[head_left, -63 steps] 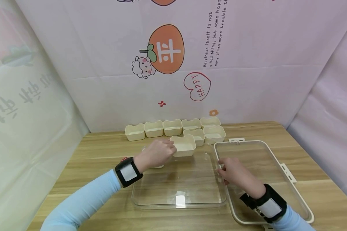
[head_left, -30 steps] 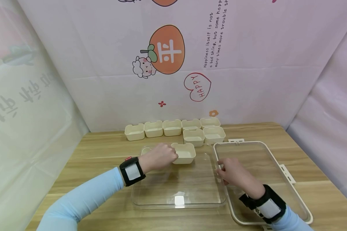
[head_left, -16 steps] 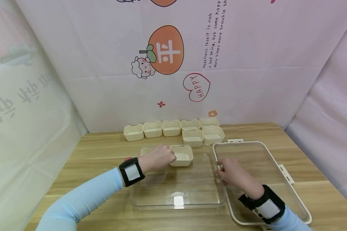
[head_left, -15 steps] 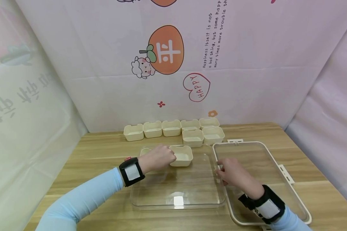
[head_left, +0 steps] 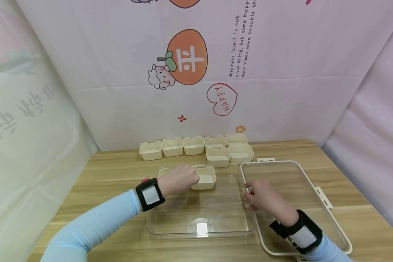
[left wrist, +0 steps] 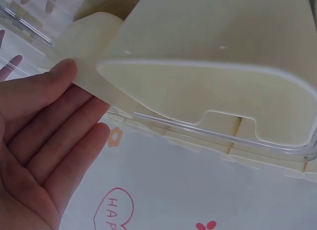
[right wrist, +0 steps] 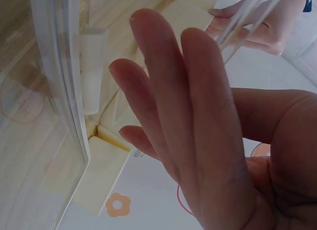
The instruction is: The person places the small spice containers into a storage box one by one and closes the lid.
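My left hand (head_left: 180,179) pinches the near left wall of a small cream plastic bin (head_left: 205,177) inside the back of a clear plastic box (head_left: 201,234). In the left wrist view, the thumb lies on one side of this bin (left wrist: 91,44) and the fingers on the other. Another cream bin (left wrist: 213,27) sits beside it in the box's back left corner, mostly behind my hand in the head view. My right hand (head_left: 263,196) holds the box's right rim, its fingers (right wrist: 166,86) long and only slightly bent along the wall.
Several cream bins (head_left: 194,145) stand in a row along the back of the wooden table (head_left: 95,203), with two more in front at right. A clear lid with a white rim (head_left: 301,165) and side latches lies right of the box. Printed cloth (head_left: 127,112) hangs behind.
My left hand has lowered the cream bin from above the box's back edge down into it, then shifted it slightly left towards the other bin. My right hand has stayed at the rim.
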The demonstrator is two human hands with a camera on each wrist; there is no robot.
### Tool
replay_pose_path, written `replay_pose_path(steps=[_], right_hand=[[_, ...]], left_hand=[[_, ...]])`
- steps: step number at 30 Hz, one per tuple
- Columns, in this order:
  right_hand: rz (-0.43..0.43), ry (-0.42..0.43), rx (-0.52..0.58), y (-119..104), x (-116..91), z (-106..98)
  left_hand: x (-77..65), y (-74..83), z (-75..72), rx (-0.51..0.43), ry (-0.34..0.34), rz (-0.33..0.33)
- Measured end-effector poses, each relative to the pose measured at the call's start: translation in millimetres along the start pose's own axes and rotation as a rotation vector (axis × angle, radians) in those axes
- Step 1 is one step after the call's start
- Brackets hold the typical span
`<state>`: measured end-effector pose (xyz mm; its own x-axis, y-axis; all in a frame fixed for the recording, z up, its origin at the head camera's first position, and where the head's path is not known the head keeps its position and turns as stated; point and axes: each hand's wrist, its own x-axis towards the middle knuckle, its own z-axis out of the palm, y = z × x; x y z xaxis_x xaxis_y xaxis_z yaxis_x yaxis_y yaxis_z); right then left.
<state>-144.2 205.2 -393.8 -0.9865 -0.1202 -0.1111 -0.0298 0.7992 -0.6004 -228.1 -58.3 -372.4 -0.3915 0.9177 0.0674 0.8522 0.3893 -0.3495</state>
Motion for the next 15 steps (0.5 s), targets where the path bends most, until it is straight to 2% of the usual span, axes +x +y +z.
replay_pose_path(steps=[15], right_hand=[[0.0,0.0,0.001,1.0,0.7,0.9]], left_hand=[[-4.0,-1.1,-0.4,0.005,-0.051,-0.025]])
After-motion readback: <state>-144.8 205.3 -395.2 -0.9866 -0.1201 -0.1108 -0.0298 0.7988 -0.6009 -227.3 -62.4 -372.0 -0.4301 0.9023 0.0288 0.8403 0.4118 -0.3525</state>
